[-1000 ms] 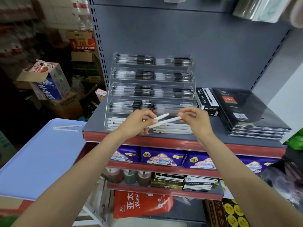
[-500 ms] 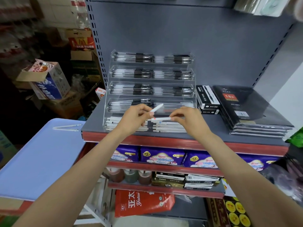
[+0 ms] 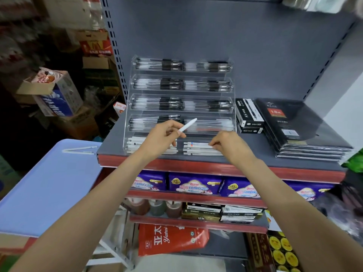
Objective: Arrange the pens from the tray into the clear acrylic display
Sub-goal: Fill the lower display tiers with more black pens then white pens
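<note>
Head view. I see the left hand point(image 3: 161, 138) raised in front of the clear display point(image 3: 181, 107), fingers curled round one white pen point(image 3: 187, 125); the pen angles up and to the right from the fingertips, free end over the second tier from the bottom. The right hand point(image 3: 228, 145) sits lower and to the right of the left, fingers bent, tips pinching the end of a white pen point(image 3: 198, 146) lying flat in the right half of the bottom tier, on top of the white pens point(image 3: 202, 152) stacked there. Behind and under the left hand, the left half of that tier holds more white pens point(image 3: 135, 144). Above both hands, the upper tiers carry black-capped pens point(image 3: 170, 85). Well to the left of the left hand, two white pens point(image 3: 80, 150) lie on the blue tray point(image 3: 45, 185). To the right of the right hand, black pen boxes point(image 3: 248, 114) and a stack of black diaries point(image 3: 300, 130) sit on the grey shelf point(image 3: 255, 154).
</note>
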### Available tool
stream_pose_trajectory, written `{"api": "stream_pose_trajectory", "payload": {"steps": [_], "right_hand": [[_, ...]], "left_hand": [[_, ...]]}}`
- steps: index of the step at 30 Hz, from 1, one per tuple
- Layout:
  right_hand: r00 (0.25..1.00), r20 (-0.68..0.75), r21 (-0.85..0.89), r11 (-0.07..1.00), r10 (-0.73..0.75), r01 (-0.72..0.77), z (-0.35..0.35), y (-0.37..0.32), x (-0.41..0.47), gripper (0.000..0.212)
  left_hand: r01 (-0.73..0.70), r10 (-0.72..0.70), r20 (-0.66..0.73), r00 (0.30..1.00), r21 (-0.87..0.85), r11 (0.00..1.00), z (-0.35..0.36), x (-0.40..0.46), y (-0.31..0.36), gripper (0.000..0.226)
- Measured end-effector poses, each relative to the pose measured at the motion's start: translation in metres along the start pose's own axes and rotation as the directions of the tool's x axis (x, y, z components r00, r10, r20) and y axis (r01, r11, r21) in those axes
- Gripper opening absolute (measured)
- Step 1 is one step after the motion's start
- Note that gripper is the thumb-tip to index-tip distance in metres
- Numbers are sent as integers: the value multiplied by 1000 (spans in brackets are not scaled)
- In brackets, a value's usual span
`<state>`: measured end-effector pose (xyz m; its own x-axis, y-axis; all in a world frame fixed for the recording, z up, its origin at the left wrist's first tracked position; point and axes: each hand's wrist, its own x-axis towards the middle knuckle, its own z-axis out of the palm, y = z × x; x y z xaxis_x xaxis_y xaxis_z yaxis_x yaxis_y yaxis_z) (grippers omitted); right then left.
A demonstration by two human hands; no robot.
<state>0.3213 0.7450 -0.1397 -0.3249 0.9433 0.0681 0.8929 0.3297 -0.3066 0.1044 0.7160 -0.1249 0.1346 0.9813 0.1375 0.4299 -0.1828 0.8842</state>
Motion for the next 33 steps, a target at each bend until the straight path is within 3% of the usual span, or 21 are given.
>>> {"api": "stream_pose_trajectory", "payload": {"steps": [10, 13, 17, 19, 21, 25, 33], "right_hand": [[993, 116, -103, 994, -30, 42, -8, 1, 5, 27], [997, 76, -115, 993, -16, 25, -8, 0, 1, 28], [972, -235, 247, 967, -6, 66, -21, -14, -10, 28], [968, -244, 342, 929, -55, 139, -26, -23, -11, 28], [974, -194, 319, 932, -114, 172, -25, -27, -10, 22], [963, -269, 358, 925, -26, 125, -25, -14, -11, 12], [981, -191, 30, 1000, 11, -5, -3, 0, -5, 19]], "left_hand": [[-4, 4, -11, 1000, 22, 1000, -2, -2, 2, 13], [1, 1, -25, 1000, 44, 999, -1, -3, 0, 12], [-21, 19, 10, 1000, 163, 986, 2, -1, 2, 12], [-45, 38, 47, 998, 160, 986, 7, 1, 6, 12], [-61, 52, 61, 997, 153, 986, 12, 3, 11, 10], [-72, 61, 44, 997, 325, 943, 9, 10, 9, 9], [-84, 82, 25, 996, 493, 866, 29, 16, 3, 14]]}}
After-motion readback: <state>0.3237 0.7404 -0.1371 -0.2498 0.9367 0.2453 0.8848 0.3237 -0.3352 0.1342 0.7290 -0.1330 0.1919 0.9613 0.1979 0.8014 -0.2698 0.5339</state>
